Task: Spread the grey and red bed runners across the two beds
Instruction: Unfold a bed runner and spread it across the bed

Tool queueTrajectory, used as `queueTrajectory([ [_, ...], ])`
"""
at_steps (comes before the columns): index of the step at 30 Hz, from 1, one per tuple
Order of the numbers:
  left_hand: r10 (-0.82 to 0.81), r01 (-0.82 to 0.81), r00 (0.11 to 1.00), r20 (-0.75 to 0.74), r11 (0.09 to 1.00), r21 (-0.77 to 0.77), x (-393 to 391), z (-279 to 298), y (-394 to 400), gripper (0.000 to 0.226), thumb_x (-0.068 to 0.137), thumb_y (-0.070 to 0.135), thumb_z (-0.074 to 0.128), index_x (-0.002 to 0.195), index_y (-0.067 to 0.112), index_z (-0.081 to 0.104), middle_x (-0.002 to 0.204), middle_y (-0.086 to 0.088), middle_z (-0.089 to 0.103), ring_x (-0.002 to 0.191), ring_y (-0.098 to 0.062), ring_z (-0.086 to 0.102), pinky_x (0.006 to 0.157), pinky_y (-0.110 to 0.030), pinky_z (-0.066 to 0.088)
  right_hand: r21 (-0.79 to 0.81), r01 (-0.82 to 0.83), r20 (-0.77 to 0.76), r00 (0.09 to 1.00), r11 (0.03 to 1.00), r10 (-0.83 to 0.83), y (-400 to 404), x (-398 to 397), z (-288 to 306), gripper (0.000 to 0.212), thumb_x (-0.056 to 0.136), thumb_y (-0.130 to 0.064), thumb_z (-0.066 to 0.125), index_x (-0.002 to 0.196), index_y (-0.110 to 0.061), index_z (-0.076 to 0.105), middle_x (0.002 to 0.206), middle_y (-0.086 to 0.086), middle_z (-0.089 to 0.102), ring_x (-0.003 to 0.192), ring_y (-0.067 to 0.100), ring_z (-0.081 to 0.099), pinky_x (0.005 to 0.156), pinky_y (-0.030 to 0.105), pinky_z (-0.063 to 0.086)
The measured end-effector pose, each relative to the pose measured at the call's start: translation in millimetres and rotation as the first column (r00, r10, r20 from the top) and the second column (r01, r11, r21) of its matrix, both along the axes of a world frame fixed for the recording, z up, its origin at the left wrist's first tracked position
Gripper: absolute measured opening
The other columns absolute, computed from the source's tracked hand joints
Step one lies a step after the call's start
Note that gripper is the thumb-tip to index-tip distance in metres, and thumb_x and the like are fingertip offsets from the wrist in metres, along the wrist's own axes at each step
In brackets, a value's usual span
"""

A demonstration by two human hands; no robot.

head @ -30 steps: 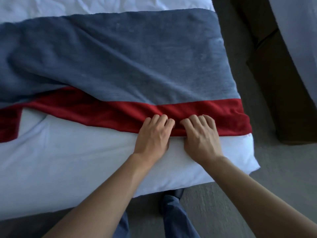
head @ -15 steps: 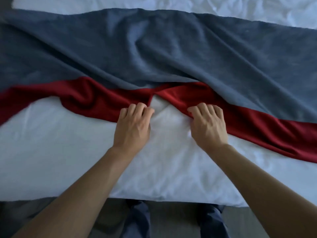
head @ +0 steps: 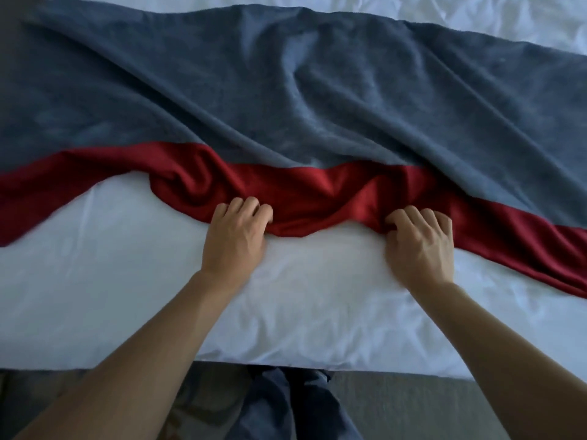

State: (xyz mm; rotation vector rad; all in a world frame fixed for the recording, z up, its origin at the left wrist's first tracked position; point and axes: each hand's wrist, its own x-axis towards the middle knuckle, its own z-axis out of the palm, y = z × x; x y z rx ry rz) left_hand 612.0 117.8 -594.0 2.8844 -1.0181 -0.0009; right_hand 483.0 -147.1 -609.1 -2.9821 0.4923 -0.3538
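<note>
The bed runner (head: 286, 100), fleecy grey with a red border band (head: 317, 192), lies rumpled in diagonal folds across the white bed (head: 286, 312). Left hand (head: 235, 239) and right hand (head: 419, 246) each grip the band's near edge with curled fingers.

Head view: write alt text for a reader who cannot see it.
Both hands, left hand and right hand, grip the rumpled red edge of a grey and red bed runner lying wrinkled across a white bed.
</note>
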Motion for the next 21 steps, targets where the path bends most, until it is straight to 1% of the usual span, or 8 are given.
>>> queueTrajectory([
  [3,0.038,-0.038,0.999,-0.014,0.999,0.002,-9.9,3.0,-3.1,0.027,0.071,-0.004,0.061,0.089,0.016,0.060,0.082,-0.004,0.053,0.077,-0.029,0.051,0.067,-0.040,0.036,0.032,-0.027,0.005,1.000,0.999,0.027,-1.0,-9.1,2.3,0.020,0.074,-0.004,0.058,0.091,-0.011,0.067,0.083,0.006,0.061,0.078,0.032,0.054,0.086,0.045,0.039],
  [5,0.006,-0.006,1.000,-0.010,1.000,-0.008,-12.9,4.9,-17.8,0.026,0.073,-0.003,0.058,0.092,0.016,0.060,0.084,-0.004,0.054,0.078,-0.029,0.052,0.068,-0.040,0.036,0.041,-0.061,0.009,0.998,0.997,0.061,7.4,1.8,5.8,0.020,0.076,-0.005,0.059,0.093,-0.013,0.065,0.083,0.005,0.059,0.080,0.030,0.053,0.088,0.043,0.038],
  [8,-0.022,0.021,0.999,-0.029,1.000,-0.017,-16.5,8.4,-36.7,0.025,0.074,-0.001,0.059,0.092,0.017,0.062,0.083,-0.003,0.054,0.078,-0.027,0.052,0.070,-0.039,0.037,0.045,-0.111,0.004,0.994,0.993,0.111,27.7,19.1,8.7,0.016,0.079,-0.006,0.065,0.092,-0.015,0.063,0.085,0.003,0.057,0.080,0.029,0.054,0.089,0.041,0.039],
  [10,-0.020,0.019,0.998,-0.053,1.000,-0.017,-19.7,10.6,-33.9,0.026,0.075,0.001,0.060,0.096,0.017,0.063,0.086,-0.003,0.055,0.080,-0.027,0.052,0.070,-0.039,0.038,0.063,-0.107,-0.010,0.994,0.992,0.108,39.6,23.2,9.7,0.022,0.076,-0.003,0.067,0.095,-0.014,0.062,0.089,0.004,0.058,0.083,0.029,0.055,0.091,0.040,0.039],
  [13,-0.005,0.004,0.999,-0.054,1.000,-0.015,-17.8,14.2,-13.3,0.031,0.077,0.003,0.063,0.105,0.016,0.064,0.092,-0.004,0.056,0.084,-0.027,0.053,0.071,-0.039,0.041,0.094,-0.130,0.030,0.991,0.987,0.128,60.8,27.7,17.5,0.035,0.073,-0.002,0.067,0.106,-0.013,0.062,0.101,0.005,0.059,0.092,0.027,0.053,0.094,0.040,0.039],
  [16,0.026,-0.028,0.997,-0.066,0.999,-0.029,-3.9,18.4,16.2,0.031,0.078,0.006,0.068,0.107,0.017,0.063,0.095,-0.003,0.058,0.085,-0.025,0.053,0.073,-0.039,0.043,0.118,-0.224,0.033,0.974,0.967,0.222,97.0,42.5,26.9,0.043,0.076,-0.004,0.064,0.118,-0.013,0.062,0.113,0.006,0.059,0.102,0.027,0.054,0.100,0.042,0.037],
  [18,0.044,-0.047,0.997,-0.062,0.998,-0.040,9.3,19.6,40.0,0.028,0.079,0.007,0.068,0.105,0.016,0.063,0.094,-0.003,0.058,0.084,-0.024,0.053,0.073,-0.039,0.044,0.136,-0.279,0.036,0.960,0.951,0.276,129.9,56.1,30.7,0.041,0.077,-0.005,0.060,0.117,-0.012,0.065,0.114,0.007,0.060,0.102,0.028,0.056,0.103,0.044,0.038],
  [21,0.054,-0.056,0.998,-0.043,0.997,-0.053,32.9,19.2,75.6,0.028,0.079,0.005,0.066,0.104,0.016,0.062,0.094,-0.003,0.058,0.085,-0.025,0.053,0.075,-0.040,0.044,0.156,-0.323,0.018,0.946,0.933,0.324,180.1,77.9,31.5,0.035,0.080,-0.009,0.061,0.114,-0.012,0.068,0.107,0.006,0.063,0.097,0.028,0.059,0.106,0.047,0.038],
])
